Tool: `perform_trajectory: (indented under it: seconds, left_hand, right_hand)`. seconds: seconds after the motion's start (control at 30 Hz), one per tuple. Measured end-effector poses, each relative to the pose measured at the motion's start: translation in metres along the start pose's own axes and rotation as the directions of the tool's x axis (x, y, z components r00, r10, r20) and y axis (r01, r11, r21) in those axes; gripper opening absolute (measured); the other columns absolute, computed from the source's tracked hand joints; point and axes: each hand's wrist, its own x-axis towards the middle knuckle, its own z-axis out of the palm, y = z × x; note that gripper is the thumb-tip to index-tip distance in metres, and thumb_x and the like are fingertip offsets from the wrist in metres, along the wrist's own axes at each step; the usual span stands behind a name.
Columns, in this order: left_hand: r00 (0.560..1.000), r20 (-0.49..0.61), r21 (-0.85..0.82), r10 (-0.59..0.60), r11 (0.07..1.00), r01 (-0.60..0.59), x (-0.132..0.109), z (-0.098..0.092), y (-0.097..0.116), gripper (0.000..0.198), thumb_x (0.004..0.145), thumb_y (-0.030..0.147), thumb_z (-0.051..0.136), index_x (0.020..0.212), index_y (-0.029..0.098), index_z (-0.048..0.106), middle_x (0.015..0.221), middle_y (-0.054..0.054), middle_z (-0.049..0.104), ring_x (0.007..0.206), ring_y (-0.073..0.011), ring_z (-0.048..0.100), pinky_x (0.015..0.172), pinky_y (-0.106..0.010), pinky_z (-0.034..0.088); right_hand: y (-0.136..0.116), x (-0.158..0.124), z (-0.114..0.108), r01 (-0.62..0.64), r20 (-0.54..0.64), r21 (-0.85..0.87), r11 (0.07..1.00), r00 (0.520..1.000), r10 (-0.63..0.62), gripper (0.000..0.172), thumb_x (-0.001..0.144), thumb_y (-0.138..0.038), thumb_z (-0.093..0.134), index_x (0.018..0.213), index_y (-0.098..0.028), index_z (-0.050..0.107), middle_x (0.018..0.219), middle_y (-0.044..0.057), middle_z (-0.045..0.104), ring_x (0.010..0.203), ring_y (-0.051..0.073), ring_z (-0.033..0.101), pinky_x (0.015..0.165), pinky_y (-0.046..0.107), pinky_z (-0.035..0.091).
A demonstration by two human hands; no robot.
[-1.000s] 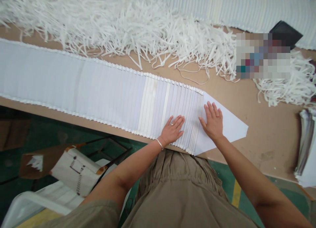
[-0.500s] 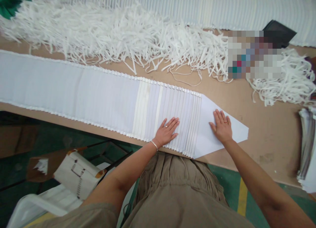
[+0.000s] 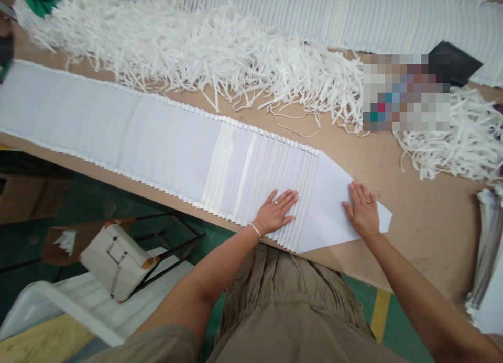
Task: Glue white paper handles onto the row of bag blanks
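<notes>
Apparently for steadiness | left hand (image 3: 277,213) lies flat on ribbed strip (image 3: 168,143), right hand (image 3: 363,211) on pointed sheet (image 3: 330,200) at its right end | grips wide, empty | strip along desk's (image 3: 424,237) near edge

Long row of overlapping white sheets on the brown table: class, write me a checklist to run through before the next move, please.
1. Left hand flat on the long row of overlapping white sheets: ok.
2. Right hand flat on the pointed white end sheet: ok.
3. Row apart from the tangled pile of thin white strips: ok, bare brown table shows between.
4. Wrists free of jewellery: not ok, a thin pale bracelet circles the left wrist.
5. Sheets aligned under the left hand: cannot tell, it covers them.
</notes>
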Motion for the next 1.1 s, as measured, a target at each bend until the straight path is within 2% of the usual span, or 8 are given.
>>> perform_trajectory:
  seconds: [0.17, 0.27, 0.37, 0.5, 0.6, 0.73, 0.97, 1.1]
  left_hand:
    - [1.000, 0.003, 0.000, -0.016, 1.000, 0.016, 0.000, -0.001, -0.001, 0.067, 0.103, 0.055, 0.036, 0.160, 0.021, 0.031, 0.168, -0.005, 0.022, 0.158, -0.0210, 0.007, 0.129, -0.054, 0.011]
    - [1.000, 0.004, 0.002, -0.021, 1.000, 0.021, 0.000, -0.001, 0.000, 0.066, 0.103, 0.055, 0.034, 0.160, 0.021, 0.032, 0.168, -0.005, 0.021, 0.158, -0.0207, 0.009, 0.129, -0.053, 0.009]
    - [0.999, 0.006, 0.003, -0.033, 0.999, 0.033, 0.000, 0.000, 0.000, 0.068, 0.103, 0.056, 0.034, 0.160, 0.017, 0.032, 0.168, -0.007, 0.020, 0.158, -0.0218, 0.008, 0.129, -0.052, 0.009]
    - [0.998, 0.008, 0.001, -0.061, 0.998, 0.061, -0.001, 0.000, -0.001, 0.068, 0.103, 0.050, 0.037, 0.160, 0.014, 0.029, 0.168, -0.009, 0.019, 0.158, -0.0223, 0.007, 0.129, -0.050, 0.013]
    - [0.997, 0.009, 0.000, -0.070, 0.998, 0.070, -0.001, -0.001, 0.001, 0.065, 0.103, 0.045, 0.038, 0.161, 0.016, 0.028, 0.168, -0.008, 0.019, 0.158, -0.0211, 0.007, 0.129, -0.049, 0.013]
    - [0.997, 0.014, -0.003, -0.074, 0.997, 0.074, 0.000, -0.003, 0.002, 0.064, 0.103, 0.046, 0.037, 0.160, 0.016, 0.031, 0.169, -0.006, 0.017, 0.158, -0.0208, 0.006, 0.129, -0.048, 0.013]
    - [0.997, -0.014, -0.019, -0.079, 0.997, 0.079, 0.000, -0.003, 0.002, 0.066, 0.104, 0.051, 0.033, 0.159, 0.015, 0.033, 0.169, -0.005, 0.016, 0.158, -0.0204, 0.005, 0.129, -0.048, 0.013]
    - [0.997, -0.024, -0.042, -0.079, 0.996, 0.078, 0.000, -0.004, 0.002, 0.066, 0.103, 0.051, 0.036, 0.160, 0.018, 0.033, 0.169, -0.005, 0.019, 0.158, -0.0199, 0.007, 0.129, -0.047, 0.014]
  right_hand:
    - [0.042, -0.025, -0.002, -0.021, -0.007, -0.005, 1.000, 1.000, 0.021, 0.067, 0.103, -0.046, 0.031, 0.163, -0.018, 0.019, 0.167, 0.013, 0.029, 0.157, 0.028, 0.021, 0.124, 0.054, 0.019]
    - [0.040, -0.021, -0.007, -0.045, 0.021, 0.019, 0.999, 0.999, 0.045, 0.065, 0.103, -0.047, 0.029, 0.163, -0.021, 0.023, 0.165, 0.012, 0.034, 0.155, 0.029, 0.025, 0.123, 0.057, 0.021]
    - [-0.001, 0.005, -0.018, -0.113, -0.037, 0.053, 0.992, 0.993, 0.115, 0.070, 0.103, -0.049, 0.030, 0.164, -0.017, 0.017, 0.168, 0.015, 0.023, 0.158, 0.031, 0.017, 0.124, 0.060, 0.015]
    - [-0.084, 0.045, -0.023, 0.139, 0.044, 0.168, 0.976, 0.988, -0.148, 0.069, 0.102, -0.051, 0.035, 0.164, -0.024, 0.018, 0.170, 0.006, 0.019, 0.159, 0.028, 0.009, 0.127, 0.058, 0.004]
    - [-0.112, 0.055, -0.013, 0.237, 0.139, 0.274, 0.932, 0.949, -0.282, 0.068, 0.101, -0.053, 0.041, 0.162, -0.030, 0.024, 0.168, 0.003, 0.026, 0.159, 0.028, 0.011, 0.126, 0.060, -0.001]
    - [-0.098, 0.046, -0.003, 0.200, 0.140, 0.233, 0.952, 0.962, -0.236, 0.069, 0.102, -0.053, 0.039, 0.163, -0.027, 0.021, 0.168, 0.004, 0.025, 0.159, 0.028, 0.010, 0.127, 0.060, 0.001]
    - [-0.058, 0.022, -0.007, 0.159, 0.066, 0.086, 0.983, 0.984, -0.165, 0.068, 0.103, -0.050, 0.035, 0.164, -0.024, 0.016, 0.169, 0.006, 0.023, 0.159, 0.027, 0.012, 0.127, 0.057, 0.009]
    - [-0.061, 0.025, -0.013, 0.144, 0.070, 0.087, 0.986, 0.986, -0.150, 0.068, 0.104, -0.050, 0.032, 0.164, -0.025, 0.014, 0.169, 0.008, 0.024, 0.158, 0.028, 0.014, 0.126, 0.059, 0.010]
